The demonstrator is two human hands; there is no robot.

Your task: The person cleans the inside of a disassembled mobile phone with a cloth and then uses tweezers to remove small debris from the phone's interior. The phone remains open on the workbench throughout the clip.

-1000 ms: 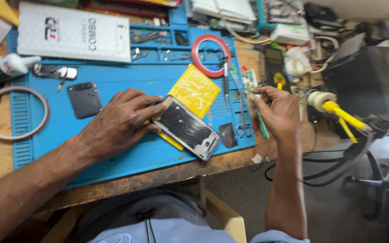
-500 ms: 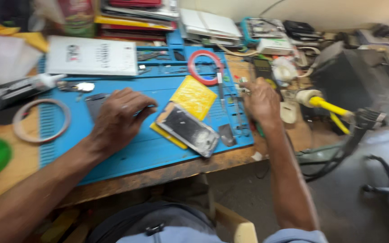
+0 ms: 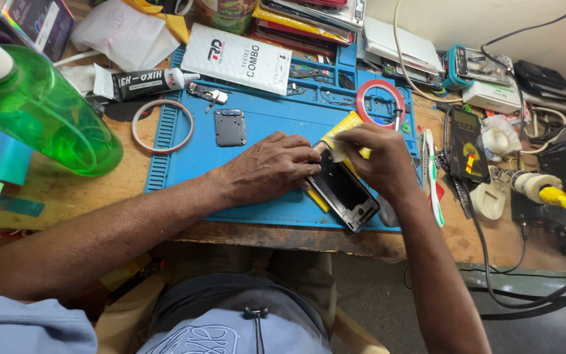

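The right hand point(image 3: 371, 160) is now lying over the one phone frame point(image 3: 343, 190), pinching a pale scrap; the left hand point(image 3: 270, 167) is pressing its edge, beside two tape rings and one green bottle point(image 3: 40, 111) at upper left.

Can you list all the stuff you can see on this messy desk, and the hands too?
blue rubber work mat: one, blue, middle of the wooden bench
dark opened phone frame: one, black, on the mat's near edge, under both hands
yellow flat pad: one, yellow, under the phone's far end
small grey metal plate: one, grey, on the mat
red tape ring: one, red, far right of the mat
pale tape ring: one, whitish, on the mat's left edge
green plastic bottle: one, green, far left
black glue tube: one, black, behind the mat
white flat box: one, white, far edge
left hand: pressing on the phone
right hand: over the phone, pinching something small and pale
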